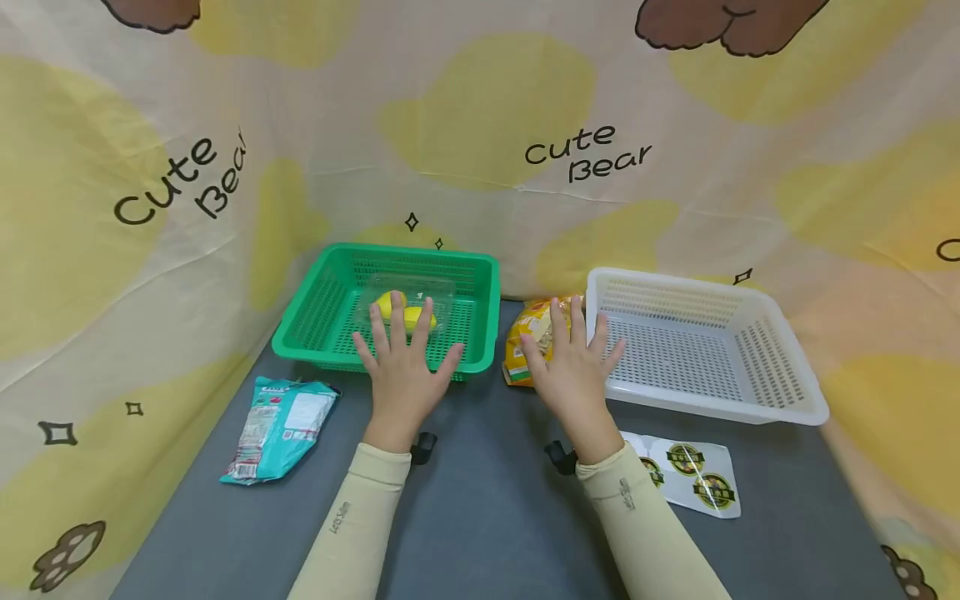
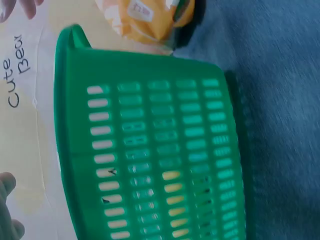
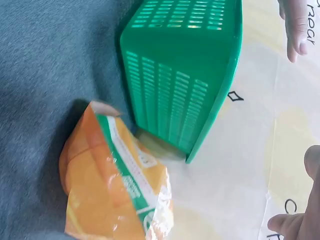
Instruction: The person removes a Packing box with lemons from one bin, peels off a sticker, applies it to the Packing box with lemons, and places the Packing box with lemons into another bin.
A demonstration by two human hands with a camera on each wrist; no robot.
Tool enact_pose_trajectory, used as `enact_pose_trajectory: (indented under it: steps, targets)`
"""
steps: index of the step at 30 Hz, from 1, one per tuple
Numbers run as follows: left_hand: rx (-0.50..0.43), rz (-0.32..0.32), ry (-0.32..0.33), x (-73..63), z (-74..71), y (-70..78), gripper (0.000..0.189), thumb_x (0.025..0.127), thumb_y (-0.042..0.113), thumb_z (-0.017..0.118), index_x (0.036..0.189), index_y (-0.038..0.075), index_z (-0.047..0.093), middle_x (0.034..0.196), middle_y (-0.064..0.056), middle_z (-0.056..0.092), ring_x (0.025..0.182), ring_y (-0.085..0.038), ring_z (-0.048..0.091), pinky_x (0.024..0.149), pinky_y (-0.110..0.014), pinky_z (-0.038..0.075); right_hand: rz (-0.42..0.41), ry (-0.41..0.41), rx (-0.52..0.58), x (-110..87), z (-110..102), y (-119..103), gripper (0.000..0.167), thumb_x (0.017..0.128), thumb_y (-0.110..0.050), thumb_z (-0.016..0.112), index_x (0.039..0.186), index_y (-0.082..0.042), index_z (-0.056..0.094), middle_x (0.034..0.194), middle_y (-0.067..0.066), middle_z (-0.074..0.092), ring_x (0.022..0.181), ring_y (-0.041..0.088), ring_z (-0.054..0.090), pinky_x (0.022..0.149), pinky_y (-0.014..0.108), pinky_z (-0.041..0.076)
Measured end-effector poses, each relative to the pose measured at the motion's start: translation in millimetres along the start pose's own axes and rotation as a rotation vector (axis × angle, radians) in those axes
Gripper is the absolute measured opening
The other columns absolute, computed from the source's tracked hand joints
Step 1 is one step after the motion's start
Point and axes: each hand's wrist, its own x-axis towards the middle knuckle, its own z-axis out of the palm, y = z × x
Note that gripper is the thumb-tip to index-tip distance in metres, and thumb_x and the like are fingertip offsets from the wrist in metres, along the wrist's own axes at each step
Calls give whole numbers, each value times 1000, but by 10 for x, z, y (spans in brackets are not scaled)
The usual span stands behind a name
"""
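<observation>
My left hand (image 1: 402, 375) is spread with straight fingers in front of the green basket (image 1: 480, 333), holding nothing. Inside that basket lies a clear plastic box (image 1: 442, 292) with yellow items (image 1: 420, 318), partly hidden by my fingers. My right hand (image 1: 576, 379), fingers also spread, hovers before an orange snack bag (image 1: 517, 354) and the left end of the white basket (image 1: 712, 408). The right wrist view shows the orange bag (image 3: 115, 180) standing beside the green basket (image 3: 180, 85). Through the slots of the green basket (image 2: 75, 125), yellow shows in the left wrist view.
A teal snack bag (image 1: 281, 429) lies on the grey table (image 1: 487, 517) at the left. Right of my right forearm is a sheet of round stickers (image 1: 701, 479), partly covered by the sleeve. A printed cloth (image 1: 450, 108) hangs behind and around the table.
</observation>
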Motion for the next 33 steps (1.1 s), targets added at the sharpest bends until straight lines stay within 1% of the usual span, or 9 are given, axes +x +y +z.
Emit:
enact_pose_trajectory:
  steps: [2, 8, 12, 17, 20, 25, 28, 33]
  targets:
    - [4, -14, 1, -5, -10, -42, 86, 100, 68, 54, 171, 29, 25, 178, -9, -3, 161, -42, -10, 116, -78, -6, -9, -9, 3, 21, 10, -35, 81, 106, -69, 38, 171, -24, 23, 178, 8, 5, 159, 48, -8, 113, 79, -13]
    - [4, -72, -16, -43, -26, -197, 85, 101, 72, 49, 171, 30, 25, 178, -9, -4, 160, -40, -15, 117, -74, -11, -38, -37, 9, 84, 82, -160, 80, 106, -70, 36, 172, -27, 20, 179, 5, 3, 159, 46, -9, 114, 77, -13]
    - [6, -92, -17, -91, -28, -311, 85, 101, 72, 50, 170, 29, 27, 178, -10, -3, 160, -44, -11, 116, -75, -10, -52, -46, 29, 125, 140, -276, 80, 106, -69, 38, 172, -27, 21, 179, 4, 4, 159, 47, -6, 116, 75, -12]
    - [4, -119, -31, -133, -43, -415, 86, 101, 72, 50, 171, 28, 26, 178, -11, -2, 160, -44, -13, 114, -77, -13, -72, -64, 41, 182, 188, -437, 82, 105, -71, 36, 172, -26, 21, 179, 5, 5, 160, 46, -6, 118, 74, -10]
    - [0, -127, -39, -143, -52, -468, 86, 101, 73, 49, 171, 28, 26, 178, -11, -1, 159, -44, -16, 113, -78, -14, -81, -80, 19, 213, 220, -527, 80, 106, -72, 33, 172, -28, 19, 179, 4, 5, 160, 44, -5, 118, 73, -7]
    - [26, -153, -38, -161, -81, -590, 86, 102, 74, 46, 171, 27, 25, 178, -12, -2, 158, -48, -14, 113, -78, -14, -98, -112, 6, 257, 272, -679, 78, 107, -71, 32, 172, -32, 15, 179, 5, 5, 160, 46, -2, 119, 74, -2]
    - [44, -173, -32, -160, -101, -679, 86, 102, 74, 45, 171, 27, 24, 178, -11, -3, 157, -52, -13, 113, -77, -14, -107, -122, 32, 290, 308, -761, 78, 107, -71, 32, 172, -33, 14, 179, 6, 5, 160, 46, -2, 119, 73, -3]
    - [55, -190, -34, -136, -130, -786, 86, 102, 75, 42, 171, 29, 21, 178, -11, -3, 155, -58, -12, 113, -77, -15, -104, -150, 57, 330, 367, -861, 77, 107, -72, 30, 172, -34, 12, 179, 3, 1, 160, 45, -4, 120, 71, -6]
